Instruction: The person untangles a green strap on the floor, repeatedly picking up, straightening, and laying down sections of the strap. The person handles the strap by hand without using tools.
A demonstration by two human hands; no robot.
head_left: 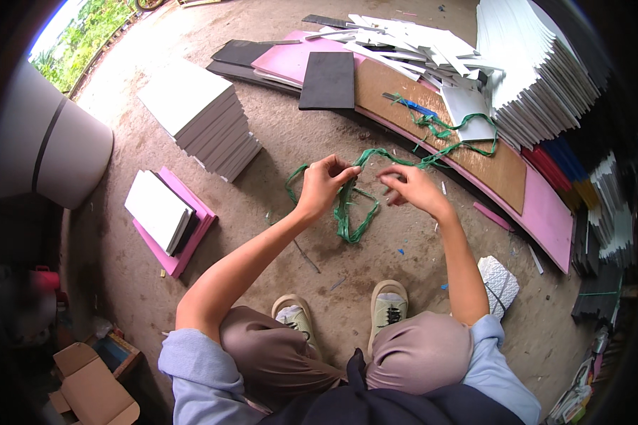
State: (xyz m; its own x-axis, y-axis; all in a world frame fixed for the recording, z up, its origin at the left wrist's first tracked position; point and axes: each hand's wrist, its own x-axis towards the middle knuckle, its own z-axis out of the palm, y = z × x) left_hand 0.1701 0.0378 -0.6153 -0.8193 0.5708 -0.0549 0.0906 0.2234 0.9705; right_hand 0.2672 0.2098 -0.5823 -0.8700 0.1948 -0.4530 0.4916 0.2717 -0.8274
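My left hand (322, 185) pinches a bundle of green plastic twine (347, 219) between thumb and fingers. Loops of it hang below that hand, just above the concrete floor. From the left hand the twine runs right, behind my right hand, and onto a brown board (432, 99). My right hand (412, 187) is beside it, fingers loosely bent and apart, with nothing visible in them. On the brown board a blue-handled cutter knife (420, 108) lies next to the tangled far part of the twine.
A tall stack of white-topped sheets (198, 117) stands left of my hands, with a smaller pile on pink sheets (164, 216) nearer. White offcuts (411, 42) and a high white stack (539, 71) are at far right. A wrapped white bundle (500, 287) lies by my right elbow.
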